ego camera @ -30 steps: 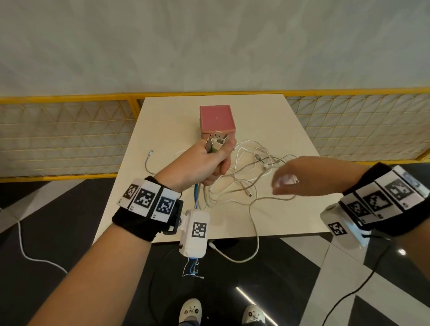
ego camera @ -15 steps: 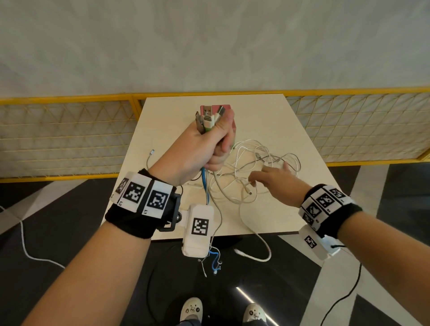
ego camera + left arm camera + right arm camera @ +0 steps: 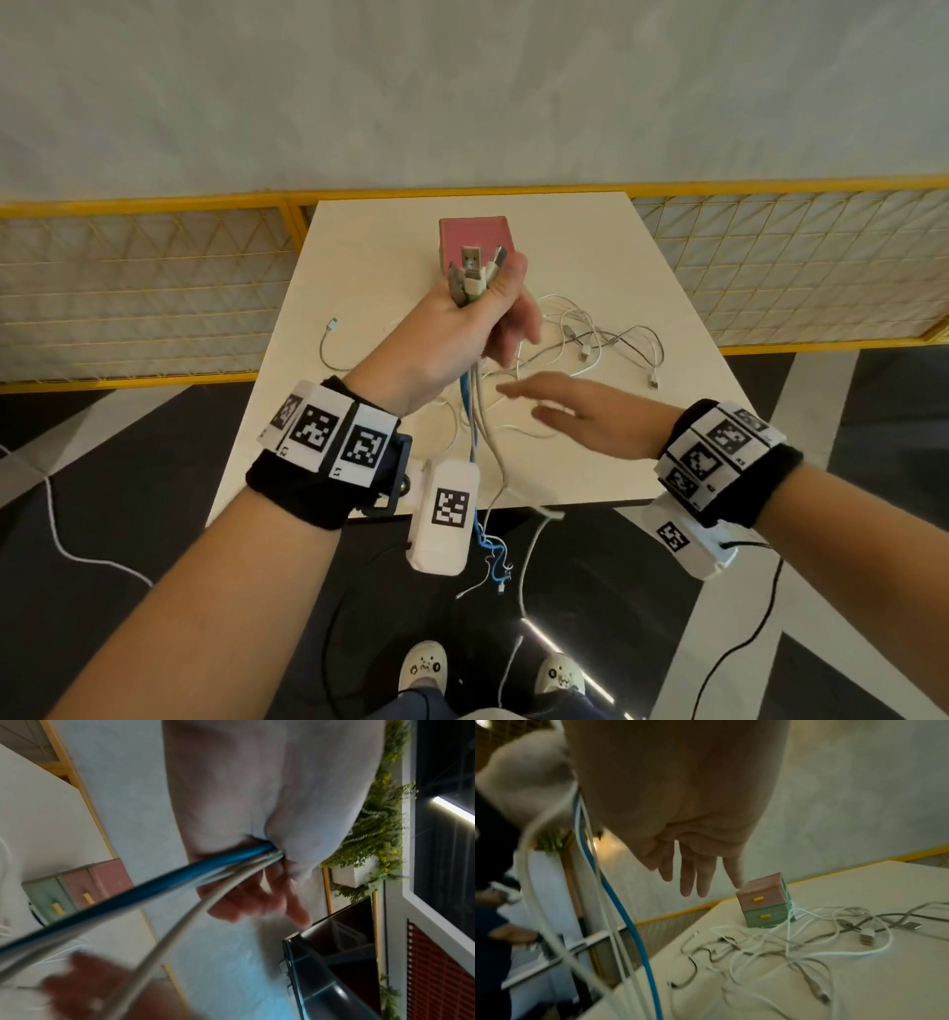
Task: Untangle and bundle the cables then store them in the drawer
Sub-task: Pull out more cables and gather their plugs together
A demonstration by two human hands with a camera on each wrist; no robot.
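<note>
My left hand (image 3: 477,318) is raised above the table and grips a bundle of cables (image 3: 475,411) near their USB plugs (image 3: 472,264), which stick up out of the fist. A blue cable (image 3: 144,890) and grey-white ones hang from it past the table's front edge. My right hand (image 3: 560,406) hovers flat, fingers straight, just right of the hanging cables, holding nothing. More tangled white and grey cables (image 3: 601,349) lie on the table (image 3: 642,462). A small drawer box (image 3: 766,902), pink over green, stands behind them.
A yellow mesh railing (image 3: 149,288) runs behind and beside the table. One loose white cable end (image 3: 331,326) lies at the table's left. The floor below is dark and glossy, with a white cord (image 3: 61,534) on it. My shoes (image 3: 423,668) show at the bottom.
My left hand has lowered slightly with the bundle. My right hand left the tangled cables and moved left toward the hanging strands, fingers spread flat.
</note>
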